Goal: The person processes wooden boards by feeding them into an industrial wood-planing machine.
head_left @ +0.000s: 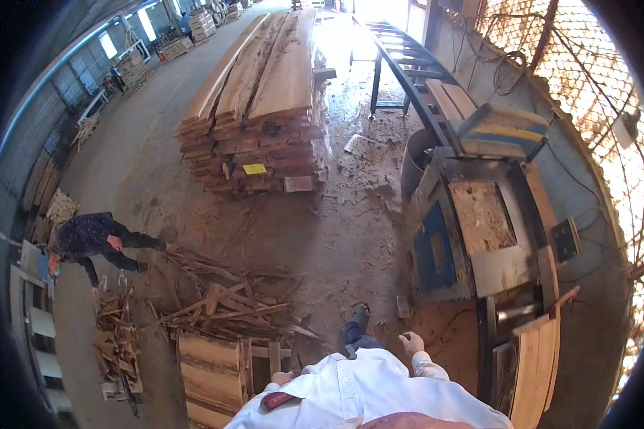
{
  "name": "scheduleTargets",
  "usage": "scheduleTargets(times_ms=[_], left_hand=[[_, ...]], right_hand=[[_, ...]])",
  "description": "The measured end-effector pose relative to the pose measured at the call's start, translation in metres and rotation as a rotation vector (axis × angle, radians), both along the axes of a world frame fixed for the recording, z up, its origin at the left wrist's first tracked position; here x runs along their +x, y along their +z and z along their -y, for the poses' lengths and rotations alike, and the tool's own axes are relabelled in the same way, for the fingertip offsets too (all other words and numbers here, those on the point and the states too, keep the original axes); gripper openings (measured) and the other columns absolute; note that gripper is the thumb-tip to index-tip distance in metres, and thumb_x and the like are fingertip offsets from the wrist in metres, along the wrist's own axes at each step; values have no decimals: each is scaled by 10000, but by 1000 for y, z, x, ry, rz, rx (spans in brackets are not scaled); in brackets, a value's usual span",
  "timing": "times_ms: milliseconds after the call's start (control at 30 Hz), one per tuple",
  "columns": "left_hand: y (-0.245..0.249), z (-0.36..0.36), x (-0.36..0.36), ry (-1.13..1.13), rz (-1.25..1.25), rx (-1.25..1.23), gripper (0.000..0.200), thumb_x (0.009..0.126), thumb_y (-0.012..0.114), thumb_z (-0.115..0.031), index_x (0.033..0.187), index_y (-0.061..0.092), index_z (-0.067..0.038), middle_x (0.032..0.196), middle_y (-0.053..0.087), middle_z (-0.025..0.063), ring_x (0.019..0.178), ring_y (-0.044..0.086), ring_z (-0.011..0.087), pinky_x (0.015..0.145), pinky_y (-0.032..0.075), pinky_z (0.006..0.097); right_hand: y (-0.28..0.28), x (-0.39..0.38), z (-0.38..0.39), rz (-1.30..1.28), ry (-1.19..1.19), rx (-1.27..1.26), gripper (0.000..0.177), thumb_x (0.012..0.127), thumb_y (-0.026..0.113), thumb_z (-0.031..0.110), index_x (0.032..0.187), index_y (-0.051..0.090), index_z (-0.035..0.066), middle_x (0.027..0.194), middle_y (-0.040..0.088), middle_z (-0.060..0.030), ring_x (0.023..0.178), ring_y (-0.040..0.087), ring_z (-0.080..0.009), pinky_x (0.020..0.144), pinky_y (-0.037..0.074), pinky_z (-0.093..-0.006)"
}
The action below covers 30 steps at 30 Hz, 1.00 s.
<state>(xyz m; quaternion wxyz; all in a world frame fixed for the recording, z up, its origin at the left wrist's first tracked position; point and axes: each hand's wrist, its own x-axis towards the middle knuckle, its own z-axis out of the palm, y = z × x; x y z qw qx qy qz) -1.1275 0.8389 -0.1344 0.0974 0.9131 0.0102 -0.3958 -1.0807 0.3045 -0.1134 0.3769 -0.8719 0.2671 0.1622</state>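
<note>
My left hand (283, 377) hangs low at my side, close to the wooden frame and a stack of sawn boards (211, 372). Its fingers show only in part, and nothing is seen in them. My right hand (411, 344) hangs away from my body with loosely bent fingers and holds nothing visible. It is nearest to the woodworking machine (447, 243), apart from it. Light boards (537, 365) lie at the machine's near end. A shoe (360, 314) of mine shows on the dusty floor ahead.
A tall pile of rough planks (265, 86) stands ahead with a yellow label (254, 169). A roller conveyor (408, 64) runs behind the machine. Scrap wood strips (225, 300) litter the floor at left. A person (93, 239) bends over a cart of scraps (118, 343).
</note>
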Motion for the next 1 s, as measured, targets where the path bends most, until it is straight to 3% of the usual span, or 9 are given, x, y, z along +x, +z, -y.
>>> scheduleTargets(times_ms=[200,267,400,500,533,567,700,933,1000], left_hand=[[-3,-6,143,-86,213,13,415,968,587,-432,863,776,-78,970,777,158,844,751,346,769,583,487],[-6,18,192,1094,30,-596,387,919,670,-432,887,770,-60,908,778,132,804,750,322,737,590,461],[21,55,293,589,230,-217,502,935,637,-538,959,781,-57,859,767,156,866,754,268,836,580,433],[25,86,366,1272,-15,-572,574,969,570,-566,1011,778,-33,986,752,238,1022,728,360,913,549,436],[11,88,388,1539,-75,-694,603,971,556,-584,1031,775,-25,1025,747,253,1061,717,386,932,541,439],[-2,87,412,743,196,-236,760,1007,449,-651,1076,748,44,1089,722,307,1120,680,450,1012,501,495],[-19,104,517,582,117,-298,765,1007,430,-650,1209,699,38,1224,673,323,1209,634,449,1050,475,500],[-39,130,691,759,-237,-601,530,941,654,-516,1140,717,-29,1251,694,236,1152,670,373,1008,507,459],[13,147,718,330,94,-290,509,953,648,-487,1130,711,-13,1216,711,230,1142,680,360,993,522,450]], right_hand=[[34,145,16,138,16,71,381,953,701,368,1166,721,52,1120,738,-216,1066,702,-377,939,541,-428],[53,187,25,175,23,84,371,955,701,359,1163,720,51,1110,737,-224,1051,704,-383,938,540,-423],[33,233,50,212,-22,186,405,986,687,338,1243,687,24,1193,732,-165,1097,704,-306,936,556,-401],[19,244,67,126,-969,1392,536,1045,577,449,1459,512,115,1440,585,-169,1228,620,-415,982,550,-493],[10,244,67,144,-949,1198,570,1050,544,500,1437,544,82,1415,605,-188,1261,610,-380,1010,531,-479],[2,239,73,91,-728,885,626,1007,577,552,1396,574,61,1387,622,-186,1261,610,-363,1017,519,-480],[-8,228,66,-115,8,-211,794,891,663,696,1276,663,2,1309,674,-176,1262,613,-310,1036,483,-479],[23,300,48,-107,-330,155,694,975,583,626,1309,639,20,1337,663,-147,1252,614,-287,1022,493,-453],[29,316,55,-8,-521,402,666,999,561,606,1318,632,26,1345,659,-139,1250,614,-280,1018,496,-446]])
